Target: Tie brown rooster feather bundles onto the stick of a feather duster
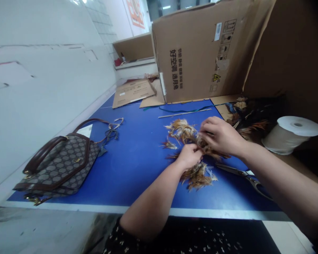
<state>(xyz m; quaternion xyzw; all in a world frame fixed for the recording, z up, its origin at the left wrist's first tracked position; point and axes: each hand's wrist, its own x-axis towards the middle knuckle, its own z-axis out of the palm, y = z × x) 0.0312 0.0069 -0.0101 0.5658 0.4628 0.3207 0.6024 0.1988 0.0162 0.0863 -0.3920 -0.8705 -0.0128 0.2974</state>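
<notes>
Both my hands work over a heap of brown and tan feathers point(181, 131) on the blue table top point(137, 158). My left hand point(188, 155) is closed in a pinch on a bunch of the feathers. My right hand point(220, 135) curls its fingers round the same bunch from the right. More loose feathers point(198, 176) lie just below my left hand. Scissors point(243, 176) rest on the table under my right forearm.
A patterned brown handbag point(59, 165) lies at the left front corner. A large cardboard box point(201, 53) stands at the back. A spool of pale cord point(290, 135) and a dark feather pile point(250, 114) sit at the right. A thin stick point(184, 113) lies behind the feathers.
</notes>
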